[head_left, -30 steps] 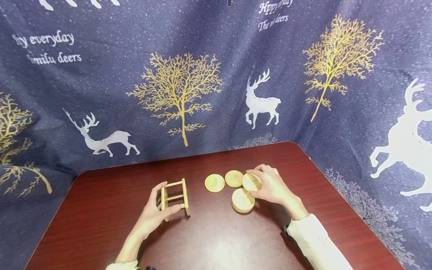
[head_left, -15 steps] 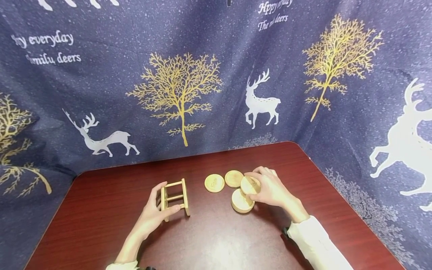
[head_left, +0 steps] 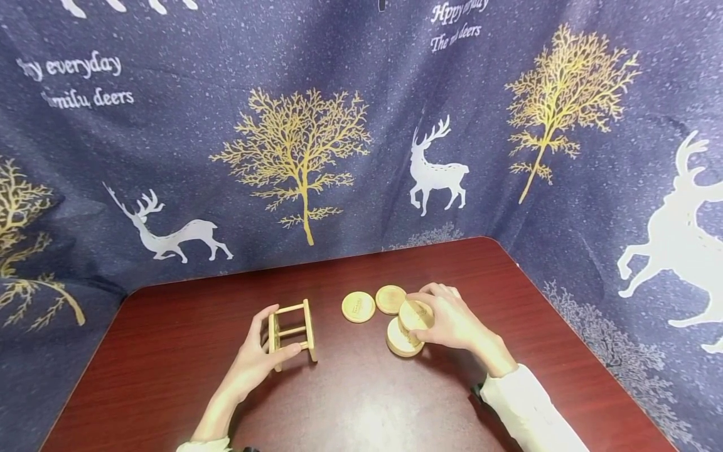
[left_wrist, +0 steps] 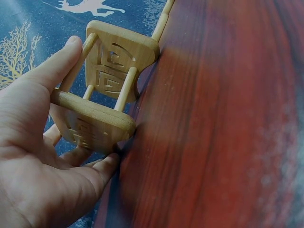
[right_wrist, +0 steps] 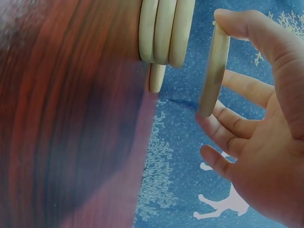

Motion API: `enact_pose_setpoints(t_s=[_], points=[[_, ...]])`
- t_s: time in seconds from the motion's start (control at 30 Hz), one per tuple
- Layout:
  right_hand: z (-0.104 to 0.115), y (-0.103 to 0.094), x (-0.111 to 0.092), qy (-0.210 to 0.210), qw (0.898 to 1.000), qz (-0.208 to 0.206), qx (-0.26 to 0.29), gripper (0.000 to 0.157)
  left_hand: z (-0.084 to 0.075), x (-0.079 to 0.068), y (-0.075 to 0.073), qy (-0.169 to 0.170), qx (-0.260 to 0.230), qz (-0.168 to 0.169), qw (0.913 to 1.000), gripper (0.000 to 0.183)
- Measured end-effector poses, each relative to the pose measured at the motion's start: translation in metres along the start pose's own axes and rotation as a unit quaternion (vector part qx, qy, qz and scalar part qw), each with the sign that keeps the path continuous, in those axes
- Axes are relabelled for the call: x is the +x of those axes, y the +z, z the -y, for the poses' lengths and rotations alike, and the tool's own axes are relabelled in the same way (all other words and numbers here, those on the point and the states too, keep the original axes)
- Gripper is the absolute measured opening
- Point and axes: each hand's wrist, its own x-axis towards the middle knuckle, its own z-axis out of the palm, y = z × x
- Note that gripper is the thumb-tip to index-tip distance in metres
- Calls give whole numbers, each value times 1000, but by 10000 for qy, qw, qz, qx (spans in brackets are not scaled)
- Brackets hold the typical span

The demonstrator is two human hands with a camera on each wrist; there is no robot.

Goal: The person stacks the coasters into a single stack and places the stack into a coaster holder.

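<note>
My left hand point(head_left: 254, 356) holds a small wooden coaster rack point(head_left: 310, 329) at the left of the table, thumb on one side and fingers on the other. The left wrist view shows carved end panels point(left_wrist: 118, 59) joined by round rods. With thumb and fingertips, my right hand point(head_left: 454, 319) pinches a round wooden coaster point(head_left: 419, 314) by its edge. That coaster is raised and overlaps a stack of coasters point(head_left: 401, 345) in the head view; in the right wrist view a gap separates it from the stack point(right_wrist: 164, 35). Two single coasters, a left one point(head_left: 358, 307) and a right one point(head_left: 390, 299), lie flat behind.
The dark red wooden table point(head_left: 350, 389) has rounded back corners. A navy cloth point(head_left: 361, 56) printed with white deer and golden trees hangs behind it and along the sides.
My right hand has lifted its coaster and brought it slightly left, over the edge of the stack. The left hand and the rack have stayed in place.
</note>
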Motion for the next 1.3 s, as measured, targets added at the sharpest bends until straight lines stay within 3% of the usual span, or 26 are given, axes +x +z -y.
enact_pose_setpoints(t_s=[0.53, 1.3], points=[[10, 3, -1, -101, 9992, 242, 307, 64, 0, 1, 0, 66, -37, -1, 10000, 104], [14, 10, -3, -220, 9987, 453, 99, 65, 0, 1, 0, 37, -65, -2, 10000, 103]])
